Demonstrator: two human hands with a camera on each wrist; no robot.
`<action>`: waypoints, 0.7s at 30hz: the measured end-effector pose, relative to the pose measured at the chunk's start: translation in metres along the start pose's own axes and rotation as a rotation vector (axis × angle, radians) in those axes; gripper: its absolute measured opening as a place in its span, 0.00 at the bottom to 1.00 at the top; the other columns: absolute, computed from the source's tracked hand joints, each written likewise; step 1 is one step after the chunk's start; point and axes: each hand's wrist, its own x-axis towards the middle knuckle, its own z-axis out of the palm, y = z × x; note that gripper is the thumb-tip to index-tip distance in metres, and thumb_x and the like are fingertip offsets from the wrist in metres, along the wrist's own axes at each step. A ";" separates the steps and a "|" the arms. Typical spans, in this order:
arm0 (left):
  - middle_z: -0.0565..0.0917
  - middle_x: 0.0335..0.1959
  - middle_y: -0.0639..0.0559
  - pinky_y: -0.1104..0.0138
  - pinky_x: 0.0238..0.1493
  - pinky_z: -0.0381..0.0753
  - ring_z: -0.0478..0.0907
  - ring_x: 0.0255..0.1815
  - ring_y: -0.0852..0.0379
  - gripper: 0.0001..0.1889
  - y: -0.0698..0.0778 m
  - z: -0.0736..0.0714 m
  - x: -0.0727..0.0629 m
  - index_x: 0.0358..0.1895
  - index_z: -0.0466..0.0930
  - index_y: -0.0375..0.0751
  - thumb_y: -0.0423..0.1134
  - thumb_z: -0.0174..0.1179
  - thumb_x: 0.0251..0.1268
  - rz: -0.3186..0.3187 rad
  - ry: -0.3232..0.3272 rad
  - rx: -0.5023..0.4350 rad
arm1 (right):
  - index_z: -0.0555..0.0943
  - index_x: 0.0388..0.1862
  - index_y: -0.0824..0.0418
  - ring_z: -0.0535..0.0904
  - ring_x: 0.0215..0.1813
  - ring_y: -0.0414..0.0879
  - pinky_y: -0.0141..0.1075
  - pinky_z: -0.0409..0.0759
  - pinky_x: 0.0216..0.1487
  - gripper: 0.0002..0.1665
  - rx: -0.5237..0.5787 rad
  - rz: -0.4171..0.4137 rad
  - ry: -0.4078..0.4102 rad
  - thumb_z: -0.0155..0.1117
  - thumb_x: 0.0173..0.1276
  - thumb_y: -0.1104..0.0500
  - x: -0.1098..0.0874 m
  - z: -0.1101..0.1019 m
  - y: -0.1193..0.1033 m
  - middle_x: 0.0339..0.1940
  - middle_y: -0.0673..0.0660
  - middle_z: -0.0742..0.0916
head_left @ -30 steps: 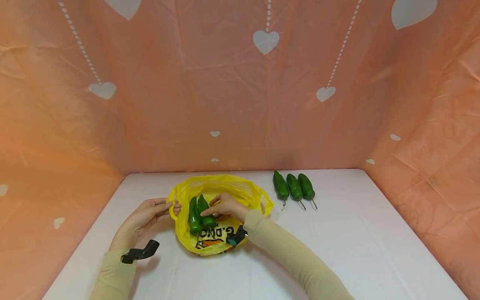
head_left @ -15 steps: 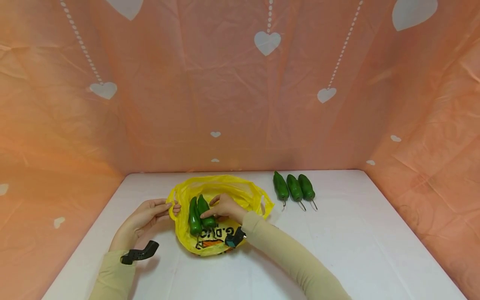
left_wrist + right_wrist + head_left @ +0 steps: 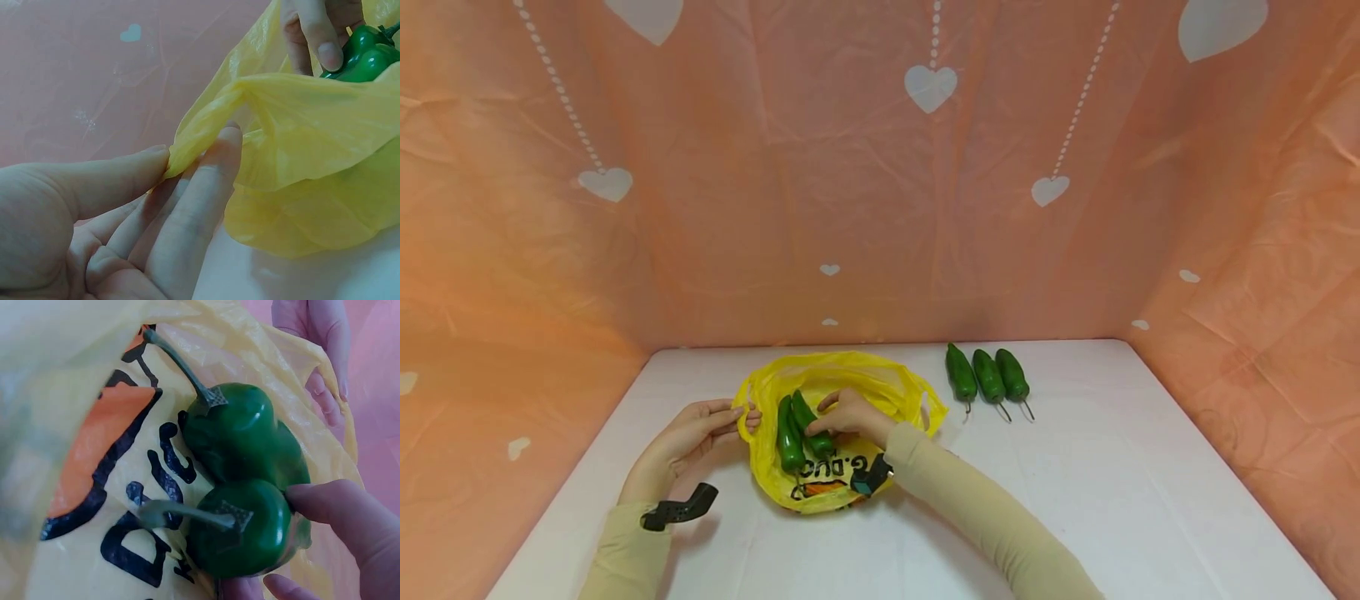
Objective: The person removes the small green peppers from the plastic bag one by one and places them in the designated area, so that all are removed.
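Observation:
A yellow plastic bag point(image 3: 880, 367) with black lettering lies with its mouth spread on the white table. My left hand point(image 3: 696, 429) pinches the bag's left handle between thumb and fingers, as the left wrist view shows closely. Inside the bag, two green peppers lie side by side, stems toward me. My right hand point(image 3: 853, 412) reaches in from the right and grips the right-hand pepper point(image 3: 240, 531), thumb on its side by the neighbour and other fingertips beneath it. The left-hand pepper point(image 3: 789, 442) rests against it.
Three more green peppers lie in a row at the back right of the table: one pepper point(image 3: 960, 373) nearest the bag, then a middle pepper point(image 3: 988, 377) and an outer pepper point(image 3: 1012, 375). An orange cloth backdrop point(image 3: 880, 208) with white hearts rises behind and at both sides.
The pepper in my right hand has tilted slightly, its tip shifting left toward the other pepper and its stem end to the right. My left hand keeps its place on the bag handle.

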 end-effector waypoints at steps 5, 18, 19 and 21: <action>0.84 0.45 0.45 0.65 0.50 0.80 0.82 0.47 0.56 0.25 0.000 -0.001 0.001 0.62 0.57 0.12 0.33 0.49 0.74 -0.005 0.002 0.006 | 0.77 0.53 0.67 0.74 0.27 0.44 0.34 0.79 0.29 0.33 -0.036 -0.022 0.010 0.79 0.50 0.58 0.000 0.000 -0.001 0.31 0.56 0.80; 0.84 0.46 0.42 0.64 0.51 0.80 0.82 0.47 0.55 0.26 -0.002 0.000 0.001 0.63 0.52 0.09 0.31 0.47 0.75 -0.001 -0.005 -0.023 | 0.79 0.54 0.70 0.71 0.30 0.39 0.30 0.74 0.32 0.30 -0.037 -0.011 -0.059 0.76 0.53 0.59 0.001 -0.004 0.002 0.43 0.56 0.83; 0.84 0.46 0.42 0.64 0.51 0.80 0.82 0.47 0.55 0.27 -0.002 0.000 0.002 0.63 0.51 0.09 0.30 0.46 0.75 0.002 -0.011 -0.023 | 0.79 0.54 0.70 0.71 0.29 0.39 0.30 0.73 0.31 0.30 -0.037 -0.012 -0.070 0.76 0.53 0.59 0.001 -0.005 0.002 0.43 0.56 0.83; 0.84 0.47 0.42 0.64 0.51 0.80 0.82 0.48 0.55 0.27 -0.002 0.000 0.002 0.64 0.50 0.09 0.31 0.46 0.75 0.008 -0.020 -0.022 | 0.80 0.54 0.70 0.69 0.25 0.37 0.29 0.72 0.28 0.29 -0.039 -0.016 -0.086 0.75 0.53 0.60 0.001 -0.006 0.003 0.41 0.57 0.85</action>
